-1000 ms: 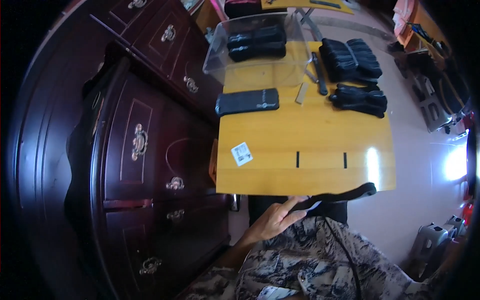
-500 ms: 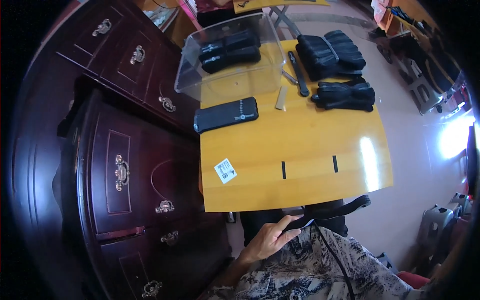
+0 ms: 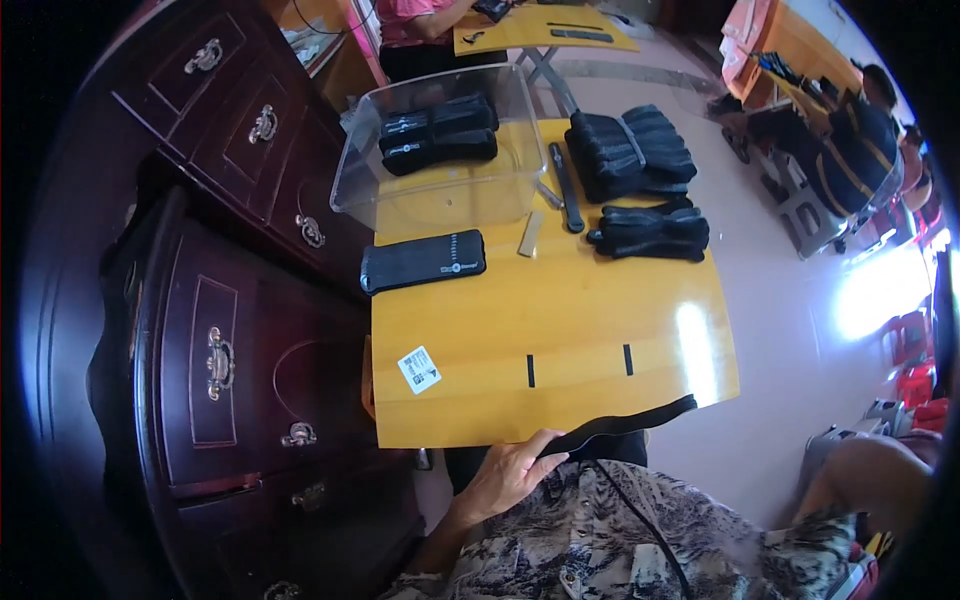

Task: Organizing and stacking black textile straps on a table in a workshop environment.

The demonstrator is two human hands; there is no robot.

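Closed around one end of a long flat black strap [image 3: 618, 425], my left hand [image 3: 508, 474] is just in front of the table's near edge. The strap stretches off to the right, its free end near the table's right front corner. My right arm bends outward at the lower right; its hand is not visible. On the yellow table [image 3: 470, 345] lie a flat black pack [image 3: 425, 262], a large banded bundle of black straps [image 3: 632, 152], a smaller bundle [image 3: 652, 232] and a single dark strap [image 3: 566, 190].
A clear plastic bin [image 3: 440, 195] holding black bundles stands at the table's far left. A white label [image 3: 420, 370] and two short black marks are on the tabletop. Dark wooden drawers [image 3: 215, 360] border the left. Other people sit farther off, near a second yellow table [image 3: 540, 28].
The view has shifted, showing more of the room. My right arm has come into sight at the lower right. My left hand still grips the strap.
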